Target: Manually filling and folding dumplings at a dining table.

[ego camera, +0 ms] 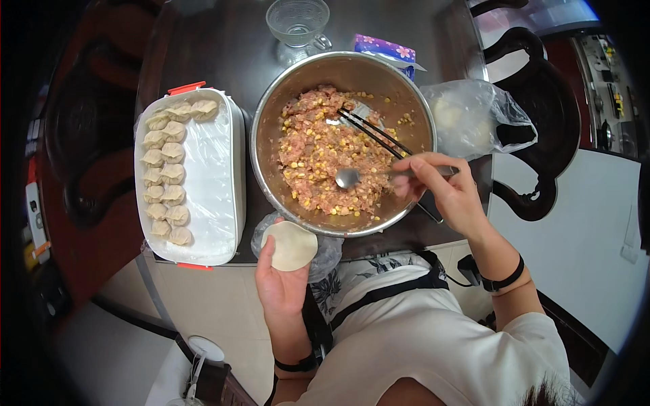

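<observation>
My left hand (284,286) holds a round dumpling wrapper (292,247) flat across its palm and fingers, just below the rim of a large steel bowl (269,182). In my right hand (442,188) is a metal spoon (348,178), its bowl over the minced meat filling with corn kernels (325,152). A pair of black chopsticks (373,132) leans inside the bowl, tips in the filling. To the left, a white plastic tray (213,193) lined with clear film carries rows of folded dumplings (172,174) along its left side.
A plastic bag (482,119) with pale dough-like contents lies right of the bowl. Behind the bowl are a glass cup (298,25) and a purple flowered tissue pack (386,49). Another thin plastic bag (325,259) is at the table's front edge. Dark wooden chairs (548,91) flank the table.
</observation>
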Motion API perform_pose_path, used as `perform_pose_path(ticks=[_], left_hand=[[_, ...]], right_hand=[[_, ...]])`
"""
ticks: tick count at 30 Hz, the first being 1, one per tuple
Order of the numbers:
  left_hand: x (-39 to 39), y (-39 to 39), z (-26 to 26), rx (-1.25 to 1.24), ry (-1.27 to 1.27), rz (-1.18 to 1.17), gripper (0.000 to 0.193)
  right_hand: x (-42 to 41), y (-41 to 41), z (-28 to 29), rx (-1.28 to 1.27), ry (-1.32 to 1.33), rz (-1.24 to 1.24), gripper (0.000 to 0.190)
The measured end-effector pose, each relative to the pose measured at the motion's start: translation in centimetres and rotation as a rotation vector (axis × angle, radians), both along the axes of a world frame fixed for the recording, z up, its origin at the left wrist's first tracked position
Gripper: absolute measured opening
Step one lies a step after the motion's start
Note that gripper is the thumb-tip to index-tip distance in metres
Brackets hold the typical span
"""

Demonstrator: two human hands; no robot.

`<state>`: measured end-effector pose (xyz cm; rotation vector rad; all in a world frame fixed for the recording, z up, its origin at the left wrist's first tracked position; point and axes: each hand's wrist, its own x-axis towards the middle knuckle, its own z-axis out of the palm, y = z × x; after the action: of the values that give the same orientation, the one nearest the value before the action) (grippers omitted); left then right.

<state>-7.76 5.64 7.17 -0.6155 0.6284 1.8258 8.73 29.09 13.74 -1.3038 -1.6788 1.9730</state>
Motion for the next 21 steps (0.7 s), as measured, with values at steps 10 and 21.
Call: perform_pose_path(ticks=[10,21], left_hand=[[0.6,0.2,1.0,-0.16,0.176,0.025,0.044],[2.3,3.0,1.6,-0.261,0.399,0.169,0.047]], right_hand=[[-0.2,-0.5,0.1,0.122,-0.06,0.078,0.025],[-0.7,-4.6,-1.7,0.936,-0.036,0.382,0.019]])
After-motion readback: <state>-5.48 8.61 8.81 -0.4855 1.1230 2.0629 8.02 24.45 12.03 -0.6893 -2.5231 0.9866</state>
